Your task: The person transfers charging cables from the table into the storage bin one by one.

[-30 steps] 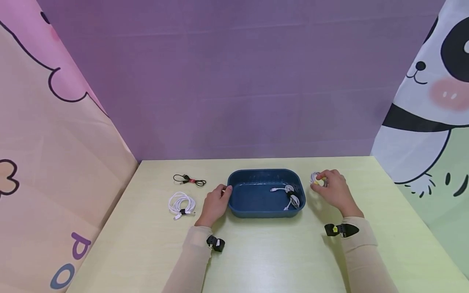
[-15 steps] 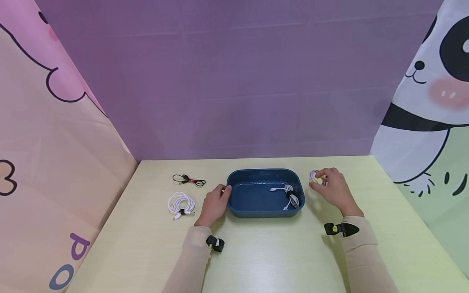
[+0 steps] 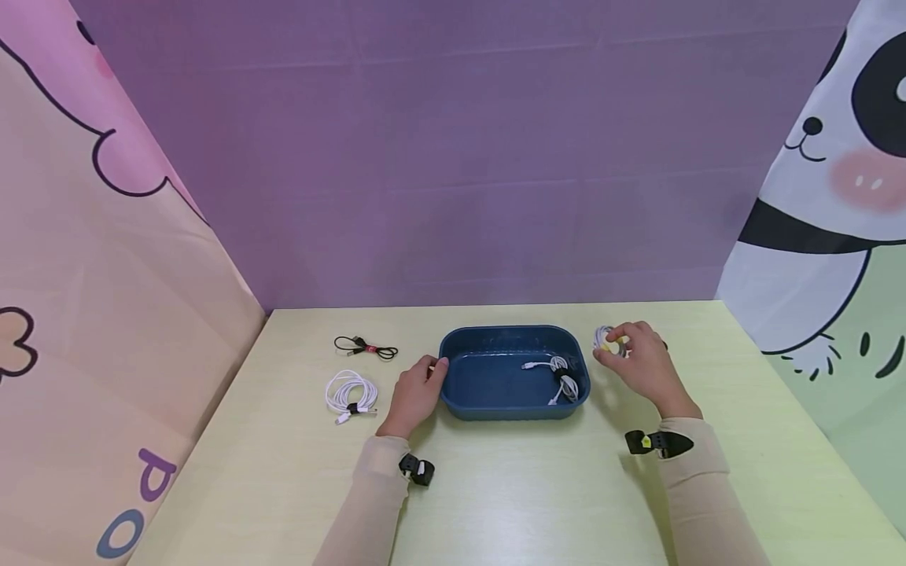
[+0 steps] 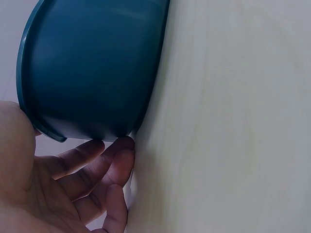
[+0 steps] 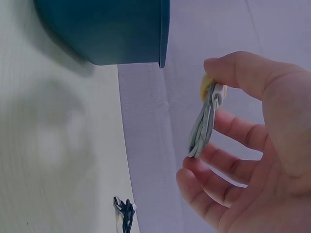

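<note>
A dark blue plastic basin (image 3: 514, 413) stands mid-table, with a white charging cable (image 3: 562, 379) tied in black inside its right end. My left hand (image 3: 413, 397) holds the basin's left end, thumb at the rim and fingers against the outer wall, as the left wrist view shows. Right of the basin, my right hand (image 3: 647, 369) pinches a coiled white cable (image 5: 203, 121) with a yellow tie between thumb and fingers. In the right wrist view this coil hangs apart from the basin, above table level.
To the left of the basin lie a black cable (image 3: 366, 347) with a red tie and a coiled white cable (image 3: 351, 395) with a black tie. Behind my right hand, another black cable (image 5: 126, 213) shows in the right wrist view. A purple cloth (image 3: 453, 157) hangs behind the table.
My right hand has shifted slightly up and to the left with the coiled white cable in its fingers. The left hand and the basin stay in place.
</note>
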`<state>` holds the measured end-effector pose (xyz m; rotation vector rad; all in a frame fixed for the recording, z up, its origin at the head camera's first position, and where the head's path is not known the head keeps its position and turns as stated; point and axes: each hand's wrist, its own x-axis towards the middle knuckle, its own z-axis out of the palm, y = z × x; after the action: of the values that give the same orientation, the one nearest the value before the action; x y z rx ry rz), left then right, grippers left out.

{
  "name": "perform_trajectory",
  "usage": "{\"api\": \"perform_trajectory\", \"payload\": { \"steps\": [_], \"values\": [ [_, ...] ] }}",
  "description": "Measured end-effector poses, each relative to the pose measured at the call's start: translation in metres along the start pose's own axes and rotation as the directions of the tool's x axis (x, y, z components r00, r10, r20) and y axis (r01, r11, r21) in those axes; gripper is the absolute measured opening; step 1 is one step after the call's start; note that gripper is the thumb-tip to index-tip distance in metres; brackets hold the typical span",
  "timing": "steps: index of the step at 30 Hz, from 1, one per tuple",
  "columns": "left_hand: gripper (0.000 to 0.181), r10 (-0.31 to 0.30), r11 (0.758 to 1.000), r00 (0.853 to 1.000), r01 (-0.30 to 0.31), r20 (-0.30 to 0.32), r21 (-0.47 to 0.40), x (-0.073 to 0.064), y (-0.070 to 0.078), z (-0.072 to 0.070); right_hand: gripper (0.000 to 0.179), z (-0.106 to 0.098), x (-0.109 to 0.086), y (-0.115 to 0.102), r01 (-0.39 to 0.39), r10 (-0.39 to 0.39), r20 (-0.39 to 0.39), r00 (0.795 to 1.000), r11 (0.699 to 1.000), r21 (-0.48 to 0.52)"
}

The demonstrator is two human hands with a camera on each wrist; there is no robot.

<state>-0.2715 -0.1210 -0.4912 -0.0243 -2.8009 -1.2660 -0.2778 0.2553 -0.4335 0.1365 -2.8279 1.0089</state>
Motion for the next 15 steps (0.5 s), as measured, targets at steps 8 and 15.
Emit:
{"api": "perform_trajectory", "payload": {
  "steps": [8, 15],
  "values": [
    [0.044, 0.003, 1.000, 1.000, -0.003, -0.001, -0.003, 0.0001, 0.0015, -0.0005, 0.038, 0.0001, -0.0009, -0.0057, 0.016, -0.016, 0.007, 1.000, 1.000, 0.006],
    [0.044, -0.003, 1.000, 1.000, 0.003, -0.001, -0.001, -0.0005, 0.0004, -0.0004, 0.038, 0.0016, -0.0016, -0.0079, 0.031, -0.031, 0.005, 1.000, 1.000, -0.001]
  ]
}}
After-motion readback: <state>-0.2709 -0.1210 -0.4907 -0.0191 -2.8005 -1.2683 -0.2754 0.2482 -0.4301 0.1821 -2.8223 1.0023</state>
